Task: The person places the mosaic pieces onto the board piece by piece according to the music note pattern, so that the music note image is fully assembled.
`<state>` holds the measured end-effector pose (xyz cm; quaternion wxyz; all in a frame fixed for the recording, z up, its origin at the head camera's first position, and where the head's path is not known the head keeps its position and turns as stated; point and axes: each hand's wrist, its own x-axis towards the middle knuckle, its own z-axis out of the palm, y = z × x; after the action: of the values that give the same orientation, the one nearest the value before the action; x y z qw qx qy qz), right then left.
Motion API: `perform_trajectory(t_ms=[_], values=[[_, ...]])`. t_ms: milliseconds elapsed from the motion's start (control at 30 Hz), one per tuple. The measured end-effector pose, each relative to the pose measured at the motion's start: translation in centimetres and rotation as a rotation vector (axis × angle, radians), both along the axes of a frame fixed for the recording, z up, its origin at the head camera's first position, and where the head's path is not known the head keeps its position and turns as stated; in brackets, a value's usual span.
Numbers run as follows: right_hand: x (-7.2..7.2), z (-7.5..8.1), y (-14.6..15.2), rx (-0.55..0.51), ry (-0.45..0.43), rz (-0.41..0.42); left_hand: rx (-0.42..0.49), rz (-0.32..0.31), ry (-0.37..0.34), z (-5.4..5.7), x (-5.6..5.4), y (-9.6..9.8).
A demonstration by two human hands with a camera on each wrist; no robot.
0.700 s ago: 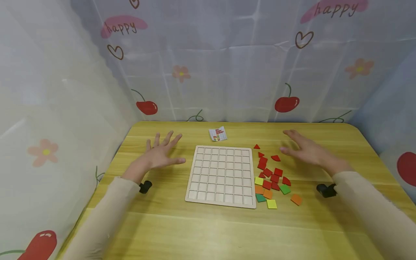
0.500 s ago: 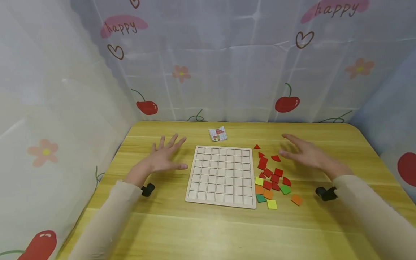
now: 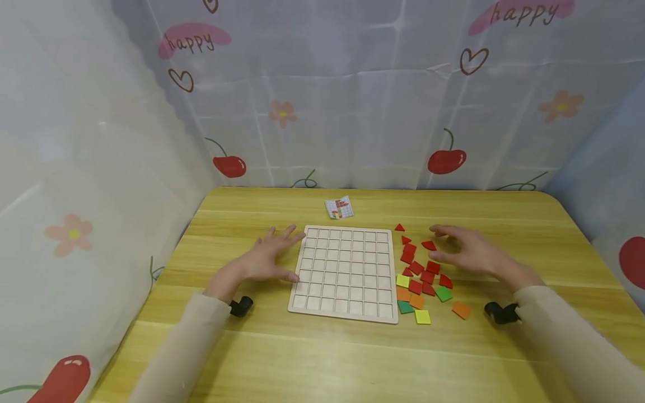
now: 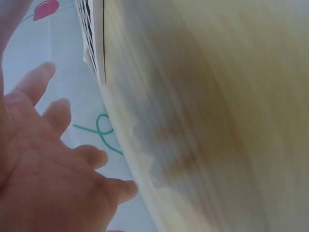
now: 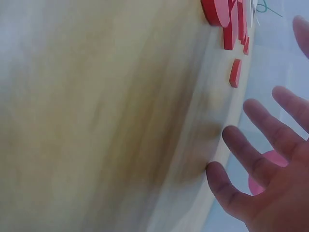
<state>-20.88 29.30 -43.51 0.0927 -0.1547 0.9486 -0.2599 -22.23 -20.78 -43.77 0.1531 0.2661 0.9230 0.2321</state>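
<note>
A pale wooden grid board (image 3: pixel 345 274) lies flat on the table, its square cells bare. My left hand (image 3: pixel 264 258) is at the board's left edge, fingers spread, with the thumb and index fingertips right at the rim. In the left wrist view the same hand (image 4: pixel 53 169) holds nothing. Right of the board lie loose flat tiles: red squares (image 3: pixel 427 276), red triangles and rounded red pieces, plus some yellow, orange and green ones. My right hand (image 3: pixel 468 250) hovers beside a rounded red tile (image 3: pixel 429 245), fingers loosely bent. The right wrist view shows that hand (image 5: pixel 275 169) without anything in it.
A small printed picture card (image 3: pixel 340 207) with a coloured grid pattern lies behind the board. The wooden table (image 3: pixel 312 358) ends at a patterned curtain (image 3: pixel 347 129) at the back, and more curtain hangs along both sides.
My left hand has moved right and toward me, from beside the board up to its left edge. My right hand has shifted slightly left, closer to the red tiles. Board and tiles stay put.
</note>
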Motion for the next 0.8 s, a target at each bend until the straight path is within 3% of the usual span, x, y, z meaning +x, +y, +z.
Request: perform_trajectory(t_ms=[233,467,800], values=[[0.6,-0.9,-0.1,-0.035,-0.012,-0.015,0.031,-0.032,-0.131,-0.2,1.1,0.7],[1.2,-1.2,-0.5,-0.058,-0.044,-0.017,-0.003,-0.071,-0.162,-0.8,1.4,0.9],[1.1,-1.6,-0.8,-0.044,-0.077,0.001,-0.039,-0.046,-0.167,-1.3,1.4,1.0]])
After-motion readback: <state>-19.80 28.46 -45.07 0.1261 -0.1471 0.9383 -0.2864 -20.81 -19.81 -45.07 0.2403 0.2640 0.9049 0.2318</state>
